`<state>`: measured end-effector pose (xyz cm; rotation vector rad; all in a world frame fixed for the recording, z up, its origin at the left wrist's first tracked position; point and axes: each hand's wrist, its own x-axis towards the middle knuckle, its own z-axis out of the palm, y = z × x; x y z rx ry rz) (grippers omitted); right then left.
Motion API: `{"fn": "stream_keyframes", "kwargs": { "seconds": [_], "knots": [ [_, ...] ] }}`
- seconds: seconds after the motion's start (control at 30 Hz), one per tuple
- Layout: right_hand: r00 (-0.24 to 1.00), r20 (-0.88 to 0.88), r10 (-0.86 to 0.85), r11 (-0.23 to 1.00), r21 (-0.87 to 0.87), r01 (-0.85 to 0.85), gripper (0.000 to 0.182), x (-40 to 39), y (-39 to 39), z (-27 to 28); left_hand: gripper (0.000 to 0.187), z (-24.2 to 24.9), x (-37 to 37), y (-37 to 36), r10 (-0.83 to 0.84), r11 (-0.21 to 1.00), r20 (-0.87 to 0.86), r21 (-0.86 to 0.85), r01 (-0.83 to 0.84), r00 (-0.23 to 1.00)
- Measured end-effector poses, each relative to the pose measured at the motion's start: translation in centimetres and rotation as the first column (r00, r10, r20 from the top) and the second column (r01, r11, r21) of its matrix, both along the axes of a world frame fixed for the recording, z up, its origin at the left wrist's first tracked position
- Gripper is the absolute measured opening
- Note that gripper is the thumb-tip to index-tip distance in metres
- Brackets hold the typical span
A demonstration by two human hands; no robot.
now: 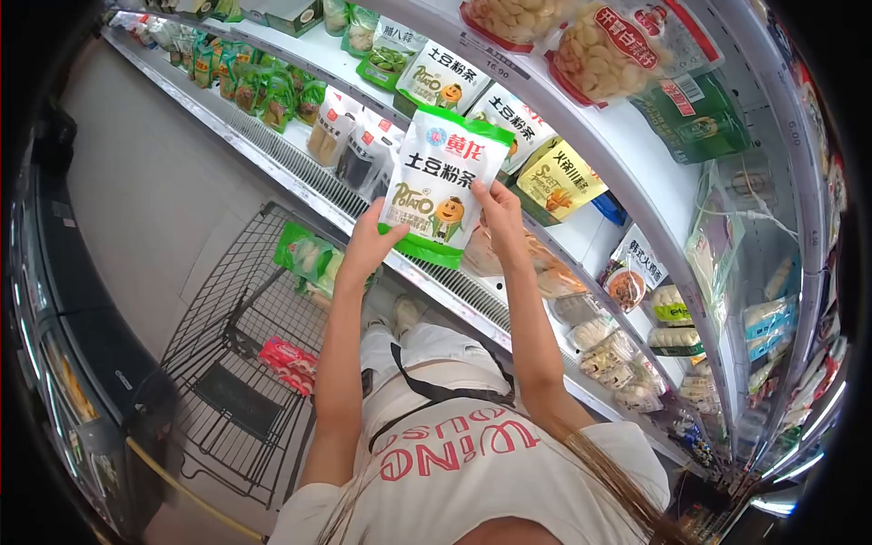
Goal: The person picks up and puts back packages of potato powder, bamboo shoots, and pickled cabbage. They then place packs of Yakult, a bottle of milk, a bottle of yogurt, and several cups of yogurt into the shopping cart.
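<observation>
Being held toward twelve o'clock, in front of the shelf (570, 238), the potato packet (434, 173) is turned face-on, presumably for its print to be read. Its lower left edge is grasped by the left hand (369, 243), its right edge by the right hand (500, 216); by this two-sided grip it is probably kept flat. Similar packets (442, 77) are stood label-outward beyond, likely for easy recognition. At eight o'clock the cart (211, 315) is placed, seemingly within reach, with a pink package (289, 361) and green bag (306, 256) carried inside.

held packet (436, 191): glossy plastic | T-shirt (495, 463): matt cloth, printed | cart (218, 295): metal wire
</observation>
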<state>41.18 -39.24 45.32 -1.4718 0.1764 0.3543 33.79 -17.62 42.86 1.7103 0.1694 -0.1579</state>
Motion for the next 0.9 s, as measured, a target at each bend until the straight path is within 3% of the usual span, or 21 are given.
{"fn": "stream_keyframes", "kwargs": {
  "seconds": [0.07,0.13,0.23,0.3,0.43,0.6,0.73,0.9],
  "knots": [
    [0.996,0.066,-0.054,0.987,-0.149,0.063,0.023,2.5,-3.7,-0.4,0.045,-0.6,4.6,-2.4,-0.065,0.994,0.135,0.094,0.052,0.989],
    [0.988,0.084,-0.130,0.988,-0.069,0.136,0.022,6.1,-7.1,0.0,0.050,-1.2,10.6,-5.6,-0.088,0.975,0.149,0.217,0.054,0.985],
    [0.966,0.077,-0.246,0.964,-0.085,0.252,0.021,9.4,-8.1,0.3,0.046,-1.0,15.1,-7.8,-0.071,0.981,0.312,0.194,0.010,0.948],
    [0.930,0.086,-0.358,0.923,-0.120,0.366,0.021,10.7,-7.6,0.8,0.044,-0.8,17.4,-8.5,-0.067,0.963,0.333,0.268,-0.026,0.940],
    [0.897,0.388,-0.210,0.976,0.023,0.219,0.027,12.9,-9.0,-1.0,0.038,-1.3,20.9,-9.9,-0.056,0.906,0.443,0.399,-0.141,0.895],
    [0.886,0.350,-0.304,0.945,-0.009,0.328,0.025,11.8,-8.2,-2.1,0.046,-3.5,20.3,-10.7,-0.099,0.765,0.422,0.612,-0.203,0.901],
    [0.887,0.311,-0.342,0.927,-0.045,0.373,0.023,12.1,-7.1,-2.5,0.042,-4.5,19.3,-11.1,-0.050,0.749,0.552,0.572,-0.334,0.832],
    [0.855,0.326,-0.403,0.913,0.074,0.402,0.019,12.9,-6.0,-3.7,0.019,-5.1,21.5,-10.1,0.112,0.830,0.565,0.400,-0.390,0.817]
  ]
}}
